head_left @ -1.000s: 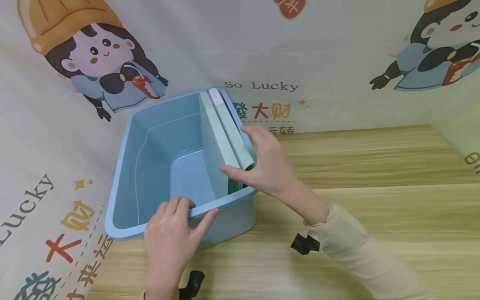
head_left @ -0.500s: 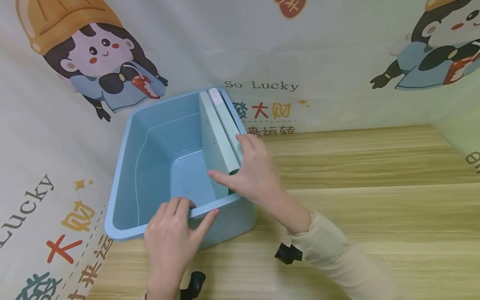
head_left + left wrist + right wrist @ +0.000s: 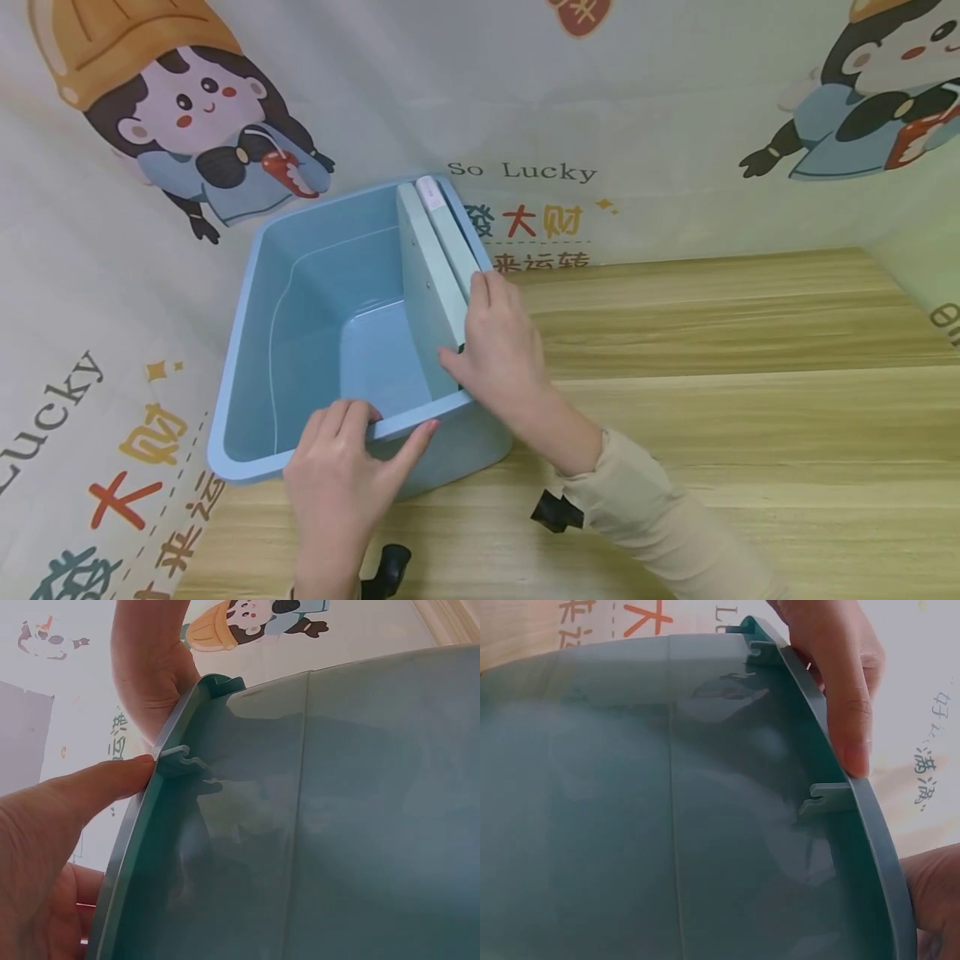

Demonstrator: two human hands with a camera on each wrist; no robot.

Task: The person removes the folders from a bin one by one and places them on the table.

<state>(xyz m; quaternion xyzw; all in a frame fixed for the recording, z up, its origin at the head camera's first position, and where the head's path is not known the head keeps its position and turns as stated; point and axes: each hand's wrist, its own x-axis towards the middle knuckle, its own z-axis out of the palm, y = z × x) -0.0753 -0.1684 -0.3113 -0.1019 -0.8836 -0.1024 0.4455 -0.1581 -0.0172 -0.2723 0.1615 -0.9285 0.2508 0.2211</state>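
Observation:
A light blue plastic tub stands on the table, turned slightly. Inside it, two pale green ring binders stand on edge along the right wall; the outer one bears a white label. My left hand holds the tub's near rim, thumb outside and fingers over the edge. At the binders' near end is my right hand, its thumb on the left face of the inner binder and its fingers curled over the top by the other. The right wrist view shows mostly the tub's outer wall, with the binders hidden.
The wood-grain table extends to the right of the tub. A printed cloth with cartoon figures hangs close behind and to the left. Black wrist-camera pieces stick out below the forearms.
My right hand has moved left and closed in from wide-spread fingers over both binders to a grip on the inner one. The left hand and tub have barely moved.

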